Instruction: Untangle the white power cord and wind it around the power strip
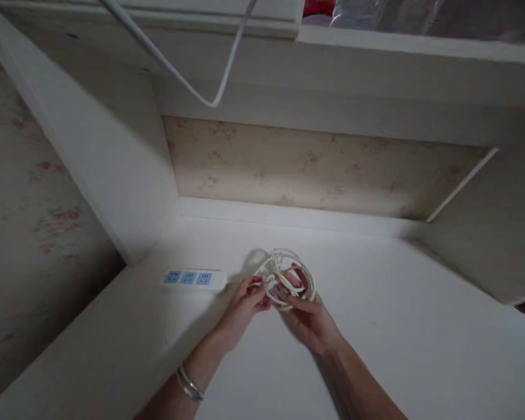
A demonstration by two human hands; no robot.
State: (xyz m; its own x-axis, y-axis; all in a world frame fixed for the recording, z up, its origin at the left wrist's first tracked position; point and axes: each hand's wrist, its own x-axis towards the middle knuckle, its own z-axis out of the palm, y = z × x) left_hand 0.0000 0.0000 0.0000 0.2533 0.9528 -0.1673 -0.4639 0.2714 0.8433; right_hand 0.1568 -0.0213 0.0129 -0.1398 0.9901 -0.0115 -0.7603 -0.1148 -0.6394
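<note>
A coiled white cable [308, 280] is held up over the white desktop between both hands. My right hand [308, 318] grips the coil from below and the right, its thumb across the front and fingers reaching behind the loops. At the coil's left side, my left hand [247, 303] pinches part of the cable with bent fingers. Just left of that hand lies a white power strip [219, 280] with three blue socket panels facing up. Its cord seems to lead toward the coil, though my left hand hides part of that stretch.
The white desktop [376, 326] spreads beneath, with side panels left and right. Floral wallpaper [266, 157] shows at the back under an overhead shelf [354, 70]. A loop of white cable [210, 102] hangs at the upper left. Plastic-wrapped items [359, 13] sit on the shelf.
</note>
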